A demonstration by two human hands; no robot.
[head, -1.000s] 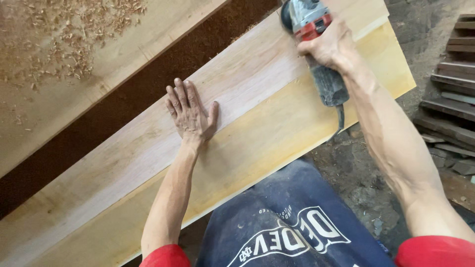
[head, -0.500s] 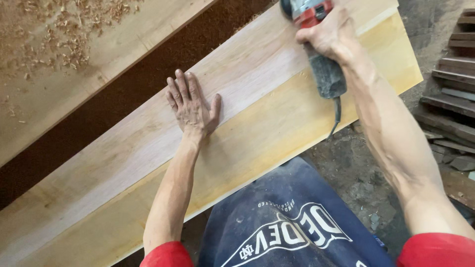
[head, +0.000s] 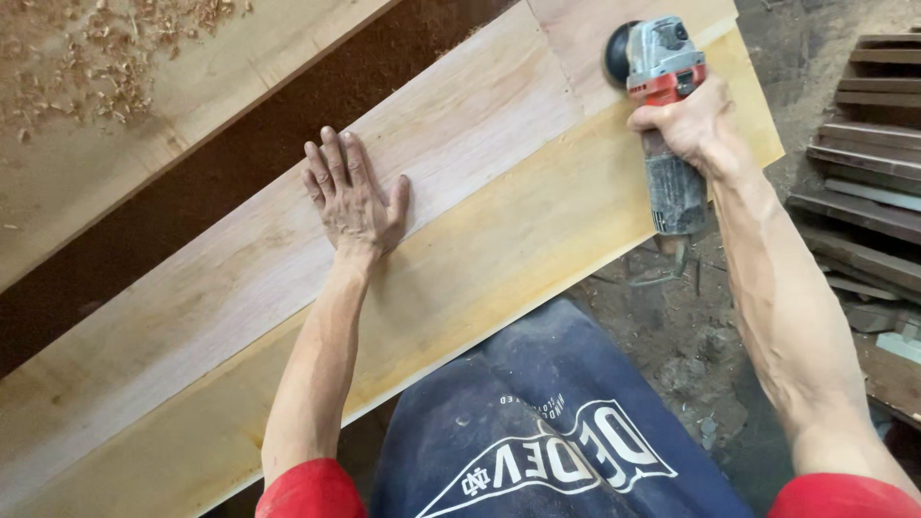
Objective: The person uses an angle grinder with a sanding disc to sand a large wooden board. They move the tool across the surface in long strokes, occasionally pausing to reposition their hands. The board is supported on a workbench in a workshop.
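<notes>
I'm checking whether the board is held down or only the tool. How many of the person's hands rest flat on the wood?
1. The left hand lies flat, fingers spread, on the pale board. The right hand grips the angle grinder near the board's far end instead.

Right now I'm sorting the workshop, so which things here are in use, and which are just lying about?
In use:
- angle grinder, gripped by the right hand
- pale wooden board, left hand flat on it

Lying about:
- wood shavings on the far plank
- stacked planks on the ground
</notes>
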